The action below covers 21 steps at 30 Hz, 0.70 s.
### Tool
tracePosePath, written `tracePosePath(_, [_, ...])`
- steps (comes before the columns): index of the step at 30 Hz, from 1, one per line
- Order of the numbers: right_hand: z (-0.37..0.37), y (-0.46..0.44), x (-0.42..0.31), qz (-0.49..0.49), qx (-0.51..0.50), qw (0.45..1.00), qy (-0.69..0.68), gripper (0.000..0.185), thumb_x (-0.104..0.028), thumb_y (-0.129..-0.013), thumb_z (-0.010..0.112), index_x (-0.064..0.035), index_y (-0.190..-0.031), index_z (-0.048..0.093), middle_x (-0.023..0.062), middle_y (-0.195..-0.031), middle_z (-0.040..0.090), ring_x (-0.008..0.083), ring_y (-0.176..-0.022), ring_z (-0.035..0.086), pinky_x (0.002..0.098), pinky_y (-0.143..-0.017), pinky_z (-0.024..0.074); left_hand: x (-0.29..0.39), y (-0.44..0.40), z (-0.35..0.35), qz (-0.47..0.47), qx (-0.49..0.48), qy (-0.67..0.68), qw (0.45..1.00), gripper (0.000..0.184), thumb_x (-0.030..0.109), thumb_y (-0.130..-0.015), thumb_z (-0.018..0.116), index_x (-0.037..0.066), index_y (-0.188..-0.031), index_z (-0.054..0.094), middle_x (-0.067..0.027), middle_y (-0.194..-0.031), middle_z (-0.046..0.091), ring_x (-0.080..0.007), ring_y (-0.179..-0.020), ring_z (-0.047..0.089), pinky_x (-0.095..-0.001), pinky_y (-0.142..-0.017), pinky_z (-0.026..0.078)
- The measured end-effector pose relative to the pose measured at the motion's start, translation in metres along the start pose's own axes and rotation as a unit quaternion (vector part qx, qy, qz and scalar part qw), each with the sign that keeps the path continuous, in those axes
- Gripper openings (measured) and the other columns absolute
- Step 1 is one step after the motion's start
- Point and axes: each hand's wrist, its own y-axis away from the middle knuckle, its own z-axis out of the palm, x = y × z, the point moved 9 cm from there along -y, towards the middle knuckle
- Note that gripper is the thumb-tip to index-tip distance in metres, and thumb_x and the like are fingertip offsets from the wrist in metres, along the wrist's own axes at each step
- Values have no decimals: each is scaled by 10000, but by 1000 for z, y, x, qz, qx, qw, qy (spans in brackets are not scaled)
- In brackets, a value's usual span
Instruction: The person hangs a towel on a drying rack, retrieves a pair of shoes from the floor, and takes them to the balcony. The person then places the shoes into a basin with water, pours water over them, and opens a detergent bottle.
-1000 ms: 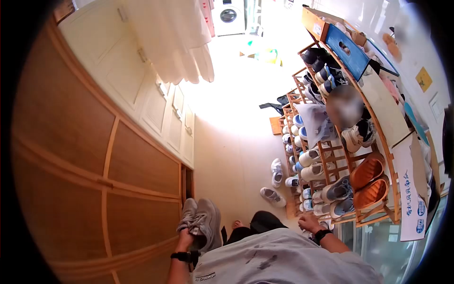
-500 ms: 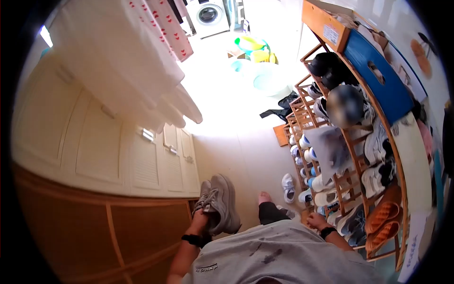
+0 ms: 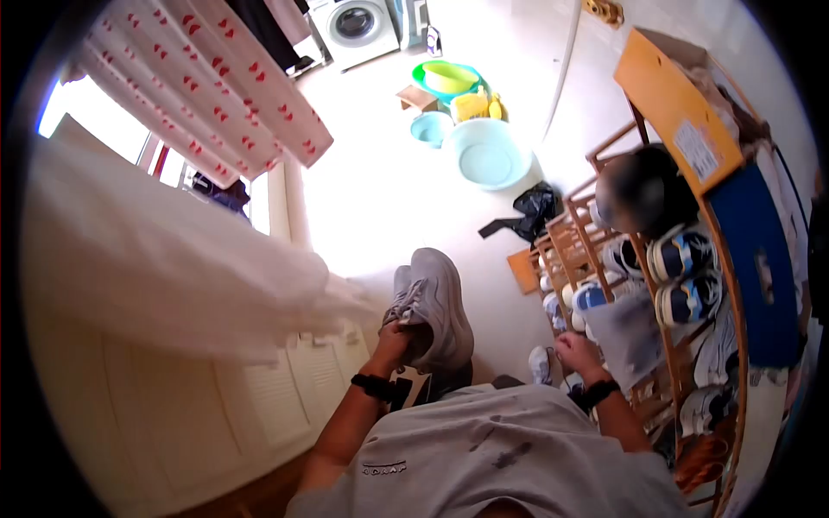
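Note:
A pair of grey lace-up sneakers [image 3: 442, 302] hangs from my left hand [image 3: 395, 344], whose fingers are closed at the shoe openings. They are held in front of my body, toes pointing away from me. My right hand [image 3: 579, 354] is closed in a loose fist beside the wooden shoe rack [image 3: 669, 345], and nothing shows in it. Just left of that fist, a white sneaker [image 3: 541, 366] rests on the floor. Close on its right is a greyish sheet or bag [image 3: 623, 337] at the rack's front.
Shoes fill the rack, with an orange box [image 3: 678, 104] and a blue box [image 3: 760, 259] on top. A black bag [image 3: 535, 211], a pale blue basin [image 3: 490, 155] and a green basin [image 3: 447, 76] lie ahead. Curtains [image 3: 216, 78] and cream cabinets [image 3: 268, 388] line the left; a washing machine [image 3: 354, 30] stands farther off.
My view has moved forward toward the basins and the curtain. The sneakers in my left hand are farther from the cabinet side, and my right hand appears higher beside the rack.

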Motion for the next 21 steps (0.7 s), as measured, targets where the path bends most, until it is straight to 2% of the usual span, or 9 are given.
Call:
tracePosePath(1, [0, -4, -5, 8, 9, 1000, 10, 242, -235, -754, 574, -15, -845, 617, 139, -768, 637, 268, -703, 619, 347, -649, 481, 13, -21, 0, -1, 17, 57, 998, 209, 46, -767, 547, -5, -959, 612, -82, -856, 634, -153, -772, 599, -277, -681, 476])
tracePosePath(3, [25, -26, 31, -5, 22, 996, -82, 162, -180, -780, 551, -38, -822, 615, 60, -697, 638, 140, -597, 601, 267, -552, 471, 11, -71, -11, -57, 14, 20, 998, 207, -3, -775, 526, -30, -966, 602, -95, -900, 628, -176, -815, 604, -296, -745, 486])
tracePosePath(5, [30, -29, 29, 32, 12, 993, -110, 156, -161, -783, 548, -21, -821, 606, 61, -704, 634, 124, -595, 591, 254, -543, 466, 37, -109, -5, -16, -44, -5, 999, 205, -8, -770, 515, -32, -955, 599, -102, -899, 626, -175, -801, 607, -292, -719, 491])
tracePosePath(6, [34, -32, 28, 64, 4, 988, -139, 151, -142, -786, 546, -4, -820, 597, 62, -711, 630, 108, -594, 582, 241, -533, 462, 30, -136, -14, -27, -24, -30, 999, 203, -16, -762, 505, -31, -944, 595, -99, -889, 623, -173, -774, 607, -282, -695, 494])
tracePosePath(9, [39, -48, 20, 94, -14, 988, -120, 212, -166, -774, 552, 16, -868, 604, 118, -735, 638, 178, -617, 615, 292, -582, 489, 64, -187, -17, 2, 26, 3, 1000, 161, 34, -741, 532, 0, -877, 612, -73, -739, 615, -157, -661, 587, -279, -587, 465])
tracePosePath(11, [35, -64, -5, 99, -26, 983, -153, 194, -160, -777, 548, 11, -852, 599, 94, -725, 638, 148, -584, 604, 277, -551, 486, 74, -222, -21, -25, 57, 2, 998, 157, 29, -745, 528, 1, -875, 612, -77, -737, 620, -165, -650, 588, -280, -584, 463])
tracePosePath(15, [27, -126, -30, 86, -51, 981, -168, 180, -171, -792, 541, -11, -858, 590, 57, -713, 630, 104, -573, 590, 242, -495, 463, 113, -285, -23, 26, 108, 61, 992, 195, 9, -751, 528, 1, -933, 598, -86, -818, 631, -171, -706, 599, -282, -630, 477])
tracePosePath(19, [16, -192, -45, 112, -86, 975, -173, 170, -173, -783, 544, -26, -849, 598, 52, -707, 632, 105, -585, 588, 243, -512, 463, 176, -321, -13, 30, 105, 95, 989, 218, -44, -744, 509, -12, -945, 589, -83, -864, 628, -172, -761, 603, -274, -698, 484])
tracePosePath(21, [6, -235, -50, 61, -74, 985, -145, 157, -162, -788, 536, -24, -836, 594, 51, -705, 629, 103, -580, 581, 235, -518, 457, 197, -346, -6, 44, 89, 162, 982, 207, -38, -743, 500, -24, -930, 587, -92, -850, 627, -177, -743, 606, -282, -678, 493])
